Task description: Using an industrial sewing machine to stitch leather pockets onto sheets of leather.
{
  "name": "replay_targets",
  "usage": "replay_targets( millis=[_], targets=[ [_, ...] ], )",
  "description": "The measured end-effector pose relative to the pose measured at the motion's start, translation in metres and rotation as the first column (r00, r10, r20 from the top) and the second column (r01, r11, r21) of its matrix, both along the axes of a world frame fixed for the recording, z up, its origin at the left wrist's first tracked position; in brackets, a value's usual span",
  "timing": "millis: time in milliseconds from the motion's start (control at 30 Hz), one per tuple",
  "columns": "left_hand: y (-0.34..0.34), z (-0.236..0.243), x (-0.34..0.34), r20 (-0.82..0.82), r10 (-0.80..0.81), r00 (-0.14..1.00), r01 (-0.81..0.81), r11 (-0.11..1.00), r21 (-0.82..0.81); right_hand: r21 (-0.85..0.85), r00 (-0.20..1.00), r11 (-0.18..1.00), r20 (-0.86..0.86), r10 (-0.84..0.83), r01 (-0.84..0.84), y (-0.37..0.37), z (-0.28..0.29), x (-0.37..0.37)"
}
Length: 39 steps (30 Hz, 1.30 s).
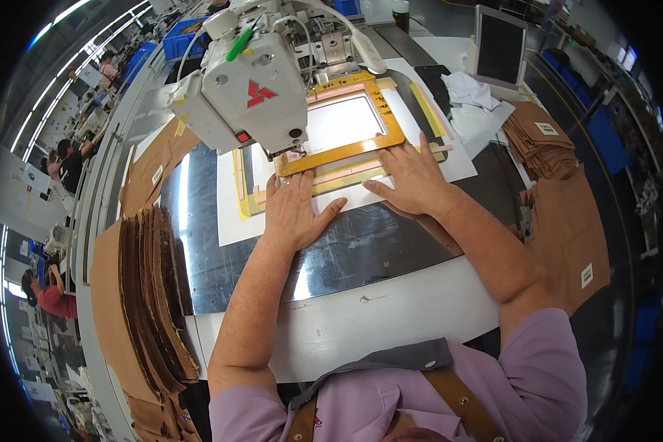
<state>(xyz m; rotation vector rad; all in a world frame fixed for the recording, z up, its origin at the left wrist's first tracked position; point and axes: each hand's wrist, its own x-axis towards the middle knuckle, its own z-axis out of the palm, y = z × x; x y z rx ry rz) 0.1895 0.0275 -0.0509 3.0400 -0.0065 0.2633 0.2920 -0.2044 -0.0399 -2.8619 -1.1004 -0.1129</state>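
My left hand (293, 211) lies flat with its thumb spread, fingertips at the near left edge of an orange rectangular frame (339, 156). My right hand (411, 177) rests palm down, fingers stretched over the frame's near right corner. Beneath the frame is a white sheet (232, 230) with yellow and pink strips (346, 177) around a window. Over the frame's left side stands the white head of a sewing machine (250, 96), its needle area close to my left fingertips. Neither hand holds anything; both press on the frame and sheet.
A polished metal plate (339, 258) covers the worktop. Brown fabric pieces hang in a thick stack (151, 295) at the left; more brown piles (541, 140) lie at the right. A dark screen (499, 48) and crumpled white paper (468, 90) stand behind. Other people work far left.
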Motion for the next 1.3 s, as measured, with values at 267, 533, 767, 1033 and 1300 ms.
replay_targets(
  millis=[267, 533, 767, 1033, 1300],
  targets=[
    [0.008, -0.002, -0.021, 0.025, 0.103, 0.994, -0.104, 0.991, 0.081, -0.014, 0.994, 0.994, -0.034, -0.107, 0.107, -0.015, -0.007, 0.004],
    [0.010, 0.006, -0.081, -0.100, 0.023, 0.995, -0.021, 0.999, 0.026, 0.184, 0.989, 0.974, 0.047, -0.144, 0.133, -0.061, -0.007, 0.029],
    [-0.042, 0.030, -0.159, -0.169, -0.408, 0.897, 0.391, 0.912, -0.124, 0.448, 0.813, 0.829, 0.307, -0.494, 0.334, -0.206, 0.030, 0.093],
    [-0.048, 0.053, -0.171, 0.155, -0.249, 0.956, 0.236, 0.341, -0.910, 0.320, 0.803, 0.816, 0.212, -0.557, 0.482, -0.247, 0.028, 0.103],
    [-0.109, 0.174, -0.178, 0.679, -0.257, 0.687, 0.557, -0.414, -0.720, 0.332, 0.818, 0.867, 0.323, -0.476, 0.373, -0.245, 0.022, 0.088]
  ],
)
